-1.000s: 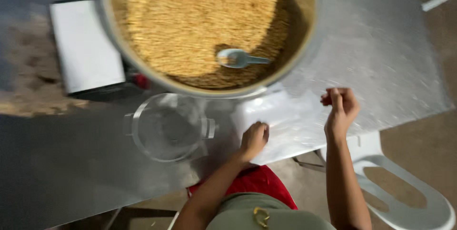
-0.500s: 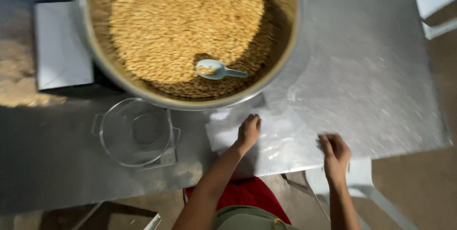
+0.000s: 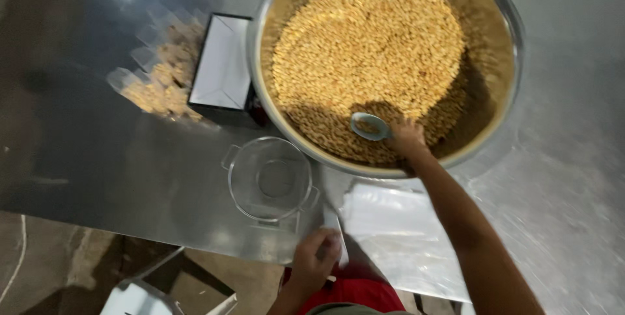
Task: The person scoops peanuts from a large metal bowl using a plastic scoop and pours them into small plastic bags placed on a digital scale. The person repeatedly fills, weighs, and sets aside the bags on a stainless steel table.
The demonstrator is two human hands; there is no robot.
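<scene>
While right hand (image 3: 407,138) grips scoop (image 3: 370,126) in grain, left hand (image 3: 316,257) on plastic bags (image 3: 390,217)

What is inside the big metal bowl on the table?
The big metal bowl holds a heap of small golden grains. A small pale spoon lies in them, gripped by the right hand. The grains cover the bowl's bottom, so it cannot be seen.

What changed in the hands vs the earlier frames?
The right hand went from the table edge up into the big metal bowl and now grips the small blue scoop's handle. The left hand dropped back from the clear plastic bags to the table's near edge, its fingers on a bag's corner. The scoop remains in the grain; the empty glass pot and white box sit as before.
</scene>
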